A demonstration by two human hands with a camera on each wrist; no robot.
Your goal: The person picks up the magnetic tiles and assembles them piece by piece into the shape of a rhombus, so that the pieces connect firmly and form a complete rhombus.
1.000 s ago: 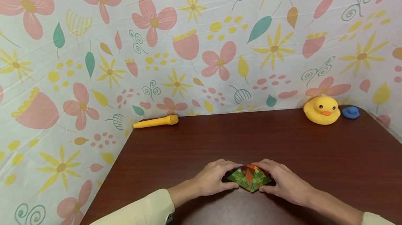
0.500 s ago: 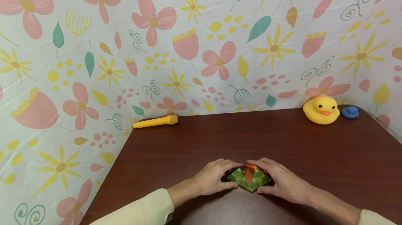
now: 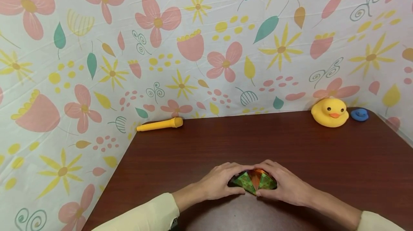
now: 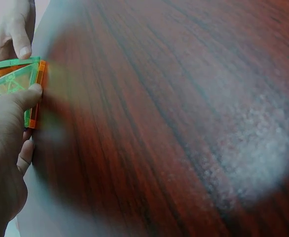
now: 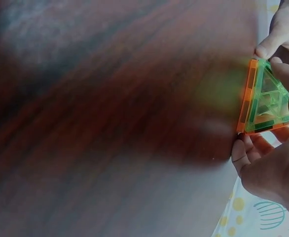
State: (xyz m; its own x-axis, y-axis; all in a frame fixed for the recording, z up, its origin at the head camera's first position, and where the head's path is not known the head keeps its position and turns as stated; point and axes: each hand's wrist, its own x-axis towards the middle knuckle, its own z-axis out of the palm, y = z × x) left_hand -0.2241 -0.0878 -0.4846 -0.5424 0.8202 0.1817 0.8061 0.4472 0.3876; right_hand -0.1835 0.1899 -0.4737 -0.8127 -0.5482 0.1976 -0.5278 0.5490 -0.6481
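Between the two hands stands a small cluster of translucent magnetic tiles [image 3: 256, 178], with green triangular faces on either side and orange between them. My left hand [image 3: 217, 183] holds its left side, the thumb at the front and the fingers curved over the back. On the other side my right hand [image 3: 287, 184] grips it, its thumb at the front corner where the green faces meet. At the top the fingertips of both hands come together. In the left wrist view a green tile [image 4: 17, 81] leans over an orange edge. The right wrist view shows green triangle tiles [image 5: 270, 101] above an orange one.
The dark wooden table [image 3: 193, 148] meets a flower-print cloth [image 3: 206, 44] at the back and left. A yellow toy microphone [image 3: 159, 125] lies at the back left. A yellow rubber duck [image 3: 330, 112] and a small blue duck [image 3: 359, 114] sit at the back right.
My right hand has shifted left over the tiles, its thumb sliding toward the front corner and its fingers reaching the left fingertips. The left hand and the tiles have barely moved.
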